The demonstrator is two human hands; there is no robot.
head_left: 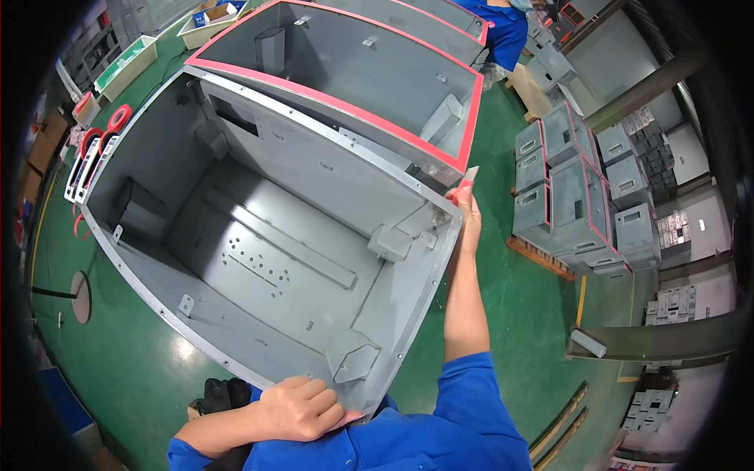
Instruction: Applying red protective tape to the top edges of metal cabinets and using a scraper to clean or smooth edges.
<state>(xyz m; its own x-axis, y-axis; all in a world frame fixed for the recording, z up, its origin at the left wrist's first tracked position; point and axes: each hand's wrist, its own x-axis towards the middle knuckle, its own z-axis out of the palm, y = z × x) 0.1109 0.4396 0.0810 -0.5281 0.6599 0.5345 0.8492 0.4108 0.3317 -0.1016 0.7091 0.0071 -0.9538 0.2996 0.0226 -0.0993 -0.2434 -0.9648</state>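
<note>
Left hand [300, 408]: curled closed, box's [314, 169] 6 o'clock; can't see contents.
Right hand [466, 213]: gripping red piece [466, 184], 3 o'clock.
Rim [163, 313]: could get scratched by slipping.

The head camera sits on the person's head, the left of a side-by-side pair, and looks steeply down and somewhat forward over the blue clothing [385, 443] at the near edge. It is close above an open grey cabinet [290, 216], seeing down to its inner floor, with the left hand [302, 408] nearer and the right hand [467, 208] farther off. Beyond, the view reaches a red-rimmed cabinet [353, 78] on the far side. The wide fisheye takes in green floor [526, 314] left and right and stacked grey boxes [569, 204] on the right, bending straight edges toward a dark, rounded border.
</note>
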